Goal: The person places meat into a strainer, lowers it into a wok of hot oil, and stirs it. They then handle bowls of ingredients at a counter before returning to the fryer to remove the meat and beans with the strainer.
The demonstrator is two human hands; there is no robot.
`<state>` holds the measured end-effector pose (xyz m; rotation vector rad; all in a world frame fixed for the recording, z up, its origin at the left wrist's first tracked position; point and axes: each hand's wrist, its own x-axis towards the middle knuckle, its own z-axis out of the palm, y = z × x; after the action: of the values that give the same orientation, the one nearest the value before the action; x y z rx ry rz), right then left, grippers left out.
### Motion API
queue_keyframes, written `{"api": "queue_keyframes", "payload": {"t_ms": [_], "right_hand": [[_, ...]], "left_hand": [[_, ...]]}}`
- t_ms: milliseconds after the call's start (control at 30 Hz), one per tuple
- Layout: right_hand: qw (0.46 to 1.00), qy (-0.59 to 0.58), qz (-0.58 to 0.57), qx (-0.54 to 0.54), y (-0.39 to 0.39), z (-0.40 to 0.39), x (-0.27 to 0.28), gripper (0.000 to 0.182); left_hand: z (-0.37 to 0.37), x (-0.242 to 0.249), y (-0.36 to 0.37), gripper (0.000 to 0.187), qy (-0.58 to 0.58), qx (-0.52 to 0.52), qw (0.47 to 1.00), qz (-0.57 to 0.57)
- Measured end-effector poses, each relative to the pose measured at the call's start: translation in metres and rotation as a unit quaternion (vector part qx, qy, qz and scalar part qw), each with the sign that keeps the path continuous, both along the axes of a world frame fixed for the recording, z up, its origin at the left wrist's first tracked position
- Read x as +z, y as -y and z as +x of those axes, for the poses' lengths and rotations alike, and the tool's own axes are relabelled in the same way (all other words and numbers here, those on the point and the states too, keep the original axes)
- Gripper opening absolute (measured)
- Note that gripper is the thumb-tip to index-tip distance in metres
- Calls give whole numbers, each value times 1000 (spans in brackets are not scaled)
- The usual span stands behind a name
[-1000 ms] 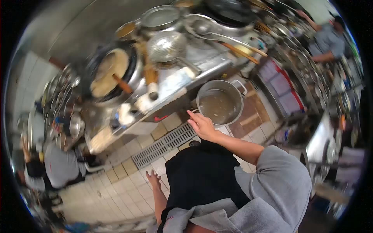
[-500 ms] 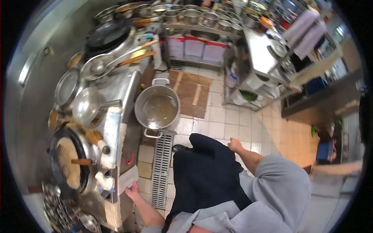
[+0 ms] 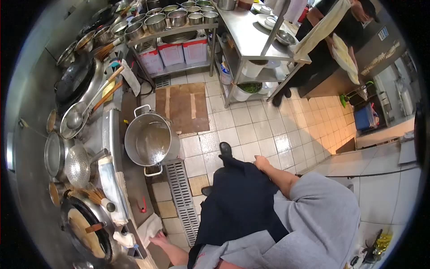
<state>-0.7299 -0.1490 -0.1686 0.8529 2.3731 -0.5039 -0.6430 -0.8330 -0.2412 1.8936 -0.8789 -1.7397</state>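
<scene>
My left hand (image 3: 160,240) is low at the left, beside the edge of the steel stove counter. Its fingers are closed on a white cloth (image 3: 149,227) that hangs against the counter's front. In front of my dark apron (image 3: 239,201), my right hand (image 3: 262,162) is held out over the floor with its fingers curled in, and no object shows in it. Close to the left hand, a wok (image 3: 87,228) with a wooden-handled tool (image 3: 95,227) across it sits on the stove. A large two-handled pot (image 3: 152,139) of cloudy liquid stands at the counter's foot.
A slotted drain cover (image 3: 181,195) runs along the tiled floor. Flattened cardboard (image 3: 183,107) lies beyond the pot. Strainers (image 3: 78,166) and ladles line the counter. Metal bowls (image 3: 178,18) fill the back shelf. Another person (image 3: 313,45) stands behind the steel table (image 3: 246,33), holding a pale cloth.
My view has turned right and moved, so the pot and counter sit further left. Another person with a cloth now shows at the upper right. My left hand still holds the white cloth.
</scene>
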Motion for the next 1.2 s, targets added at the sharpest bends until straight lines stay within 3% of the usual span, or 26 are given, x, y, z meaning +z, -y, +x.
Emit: {"api": "queue_keyframes", "payload": {"t_ms": [100,200,267,300,433,500,567,667,767,800,867,900,933,1000,1067,1133,1200], "right_hand": [[1000,2,-11,-10,-16,-5,-6,33],[1000,15,-23,-14,-33,-12,-21,36],[999,19,-33,-13,-44,-31,-26,36],[999,21,-40,-14,-47,-43,-25,36],[998,-5,-65,-1,-72,-98,-33,41],[995,-52,-70,40,-92,-124,-47,48],[994,-85,-48,47,-110,-151,-32,50],[966,-170,-167,-99,-155,-198,-60,51],[851,-366,-291,-237,-174,-272,31,53],[807,-424,-314,-267,-183,-300,65,54],[718,-538,-354,-265,-193,-348,153,56],[712,-551,-365,-238,-202,-365,195,58],[686,-609,-331,-222,-202,-382,232,59],[631,-672,-325,-212,-212,-408,282,56],[571,-738,-305,-190,-220,-429,314,59],[535,-772,-283,-195,-225,-442,332,64],[526,-786,-258,-198,-226,-460,347,69]], "left_hand": [[-6,57,-68,53,-99,-8,995,-19],[18,17,-67,56,-134,-61,988,-46],[26,-9,-75,59,-52,-49,997,-24],[28,-12,-79,60,-9,-40,999,-16],[15,11,-133,48,-60,-15,997,52],[5,19,-155,37,-128,-24,991,33],[-2,22,-170,32,-93,8,996,11],[-22,2,-182,30,-9,29,999,36],[-25,2,-214,25,-115,-19,992,-40],[-40,8,-219,25,0,20,1000,-4],[-55,38,-251,27,40,13,999,6],[-63,50,-261,31,61,7,998,8],[-24,5,-233,25,-3,-46,999,28],[-29,-3,-251,25,76,-128,989,11],[-40,-16,-279,25,193,-356,914,-18],[-53,-46,-304,26,264,-624,729,-101],[-90,-58,-328,27,246,-735,615,-147]]}}
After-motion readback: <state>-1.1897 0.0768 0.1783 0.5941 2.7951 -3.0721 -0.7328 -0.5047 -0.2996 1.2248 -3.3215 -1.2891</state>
